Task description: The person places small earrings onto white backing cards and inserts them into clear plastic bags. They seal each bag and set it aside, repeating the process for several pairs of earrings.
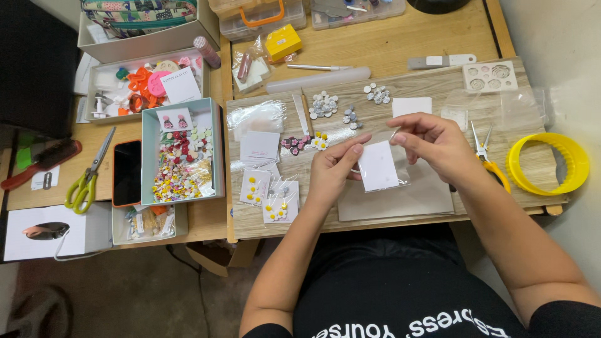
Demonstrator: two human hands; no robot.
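My left hand pinches the left edge of a small white card held over the wooden board. My right hand is above the card's top right corner, fingers curled around a thin clear sleeve or wire; I cannot tell which. Small white daisy-shaped pieces on cards lie just left of my left hand. Grey round pieces and a dark flower piece rest further up the board.
An open box of colourful small pieces and a phone sit to the left. Green scissors lie beyond. Yellow-handled pliers and a yellow ring cutter are at the right. Clear bags lie on the board.
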